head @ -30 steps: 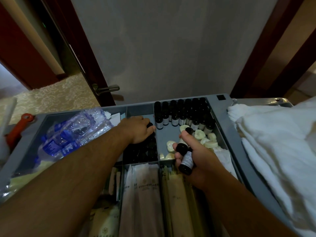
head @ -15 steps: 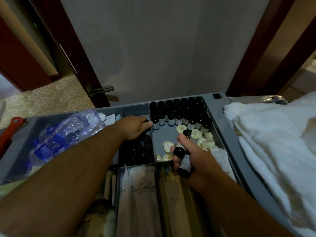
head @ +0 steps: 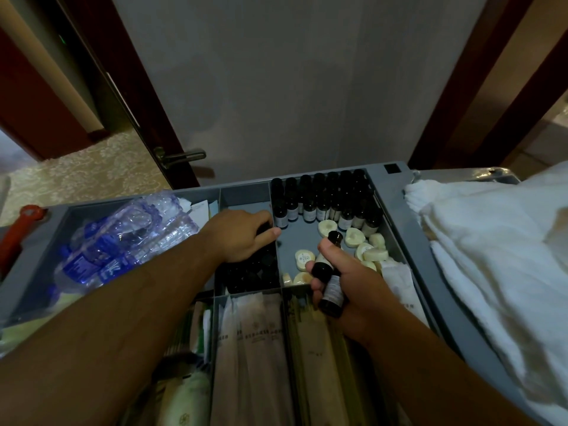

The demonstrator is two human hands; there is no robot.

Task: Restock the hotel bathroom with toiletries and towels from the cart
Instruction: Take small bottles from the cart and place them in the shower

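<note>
The grey cart tray point(head: 408, 241) is split into compartments. My left hand point(head: 239, 238) reaches into the middle compartment of black-capped small bottles point(head: 252, 275), its fingers curled round one dark bottle point(head: 263, 229) at the back. My right hand point(head: 356, 293) hovers over the front of the tray and grips two small dark bottles point(head: 330, 290) with pale labels, one cap sticking up past the thumb. Behind it stand rows of the same labelled bottles point(head: 319, 204), with round cream soaps point(head: 362, 250) loose in front of them.
White towels point(head: 491, 256) are piled on the cart's right side. A shrink-wrapped pack of water bottles point(head: 123, 238) fills the left bin. Paper-wrapped sachets point(head: 255, 348) lie in the near compartments. A wall and an open door with a handle point(head: 181, 156) stand behind the cart.
My left hand has stayed in the black-cap compartment, fingers closing on a bottle. My right hand keeps the same bottles and has barely moved.
</note>
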